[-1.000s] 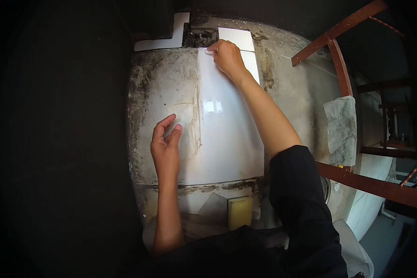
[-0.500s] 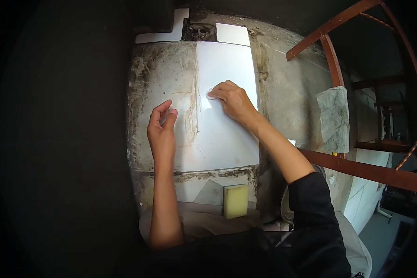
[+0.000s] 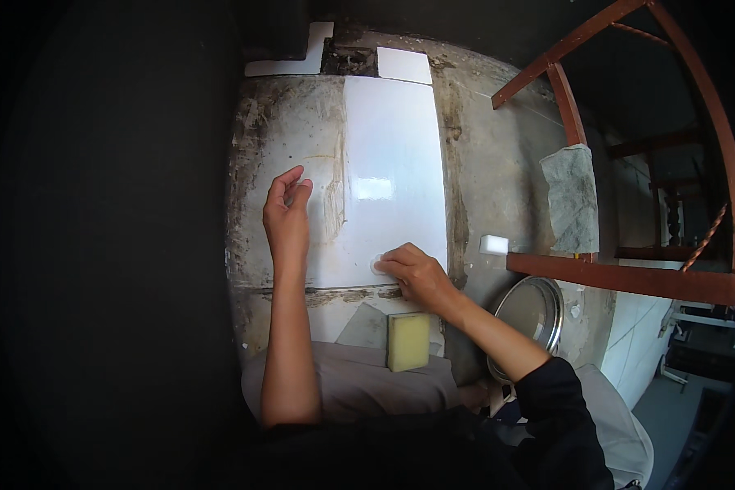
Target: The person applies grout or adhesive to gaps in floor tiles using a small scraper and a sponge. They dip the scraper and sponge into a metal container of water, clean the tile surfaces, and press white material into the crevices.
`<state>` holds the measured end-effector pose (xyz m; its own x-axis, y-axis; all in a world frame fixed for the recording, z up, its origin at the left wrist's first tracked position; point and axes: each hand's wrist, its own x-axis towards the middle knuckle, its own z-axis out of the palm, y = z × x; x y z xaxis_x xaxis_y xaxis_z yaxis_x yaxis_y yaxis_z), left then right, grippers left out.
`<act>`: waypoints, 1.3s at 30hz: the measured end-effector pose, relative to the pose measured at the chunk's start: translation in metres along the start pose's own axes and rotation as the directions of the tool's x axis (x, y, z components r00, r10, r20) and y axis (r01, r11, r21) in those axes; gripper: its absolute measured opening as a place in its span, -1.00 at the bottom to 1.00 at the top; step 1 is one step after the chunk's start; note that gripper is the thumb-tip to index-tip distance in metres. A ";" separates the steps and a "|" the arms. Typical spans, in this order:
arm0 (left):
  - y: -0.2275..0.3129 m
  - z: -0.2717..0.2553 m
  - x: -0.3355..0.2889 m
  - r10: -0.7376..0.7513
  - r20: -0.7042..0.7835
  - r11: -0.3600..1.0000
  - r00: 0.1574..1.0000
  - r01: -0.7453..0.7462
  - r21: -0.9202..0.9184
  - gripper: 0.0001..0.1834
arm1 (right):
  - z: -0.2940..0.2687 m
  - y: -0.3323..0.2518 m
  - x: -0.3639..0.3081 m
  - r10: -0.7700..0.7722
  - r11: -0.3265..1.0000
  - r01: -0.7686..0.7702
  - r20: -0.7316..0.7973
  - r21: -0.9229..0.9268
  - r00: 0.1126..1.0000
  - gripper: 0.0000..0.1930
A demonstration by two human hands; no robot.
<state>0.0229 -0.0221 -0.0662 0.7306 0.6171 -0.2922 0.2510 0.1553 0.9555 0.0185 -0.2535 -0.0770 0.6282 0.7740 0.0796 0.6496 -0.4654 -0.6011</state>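
A glossy white panel (image 3: 394,131) lies beside a stained, dirt-streaked grey-white panel (image 3: 294,131). Near the white panel's lower edge, my right hand (image 3: 419,273) pinches a small white round thing (image 3: 376,264) against its surface; the fingers partly cover it, and its kind cannot be made out. My left hand (image 3: 287,216) is held over the stained panel, its fingers curved and apart from the thumb, with nothing seen in it. A yellow sponge (image 3: 408,342) stands on edge close to my lap, next to a flat grey piece (image 3: 363,327).
To the right stand a brown metal frame (image 3: 629,278) with a grey cloth (image 3: 571,200) hung on it, a small white block (image 3: 494,244) and a round steel basin (image 3: 531,306). White tile pieces (image 3: 404,64) lie at the far end. A dark wall (image 3: 106,245) fills the left.
My right hand has slid down the white panel toward me with the round thing, from its middle to near its lower edge. The left hand has hardly moved.
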 end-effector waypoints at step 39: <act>-0.010 0.002 0.003 0.020 0.013 0.997 1.000 -0.021 0.069 -0.68 | -0.017 0.021 -0.021 0.047 0.998 -0.048 -0.029 -0.048 0.998 -0.64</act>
<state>0.0241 -0.0236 -0.0767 0.7439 0.6100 -0.2732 0.2785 0.0886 0.9563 0.0260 -0.2871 -0.0774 0.6700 0.7386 0.0743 0.6384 -0.5223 -0.5654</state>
